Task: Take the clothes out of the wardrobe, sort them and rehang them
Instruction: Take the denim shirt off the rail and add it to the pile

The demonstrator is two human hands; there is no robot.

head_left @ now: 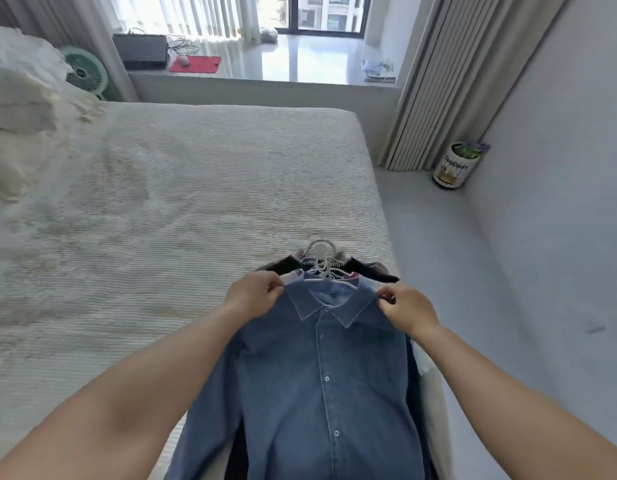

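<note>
A blue denim shirt (314,382) lies buttoned on top of a pile of clothes at the bed's near right corner. My left hand (253,294) pinches its left shoulder beside the collar. My right hand (407,311) pinches the right shoulder. Several white hangers (322,259) stick out from the collar, their hooks pointing away from me. Dark garments (373,270) with a pinkish one between them show under the shirt.
The bed (161,209) has a cream ribbed cover, with rumpled bedding (19,109) at the far left. A grey floor strip (473,278) runs along the right wall. A tin (456,166) stands by the curtain (449,74). A green fan (85,72) and a window ledge (265,81) lie beyond.
</note>
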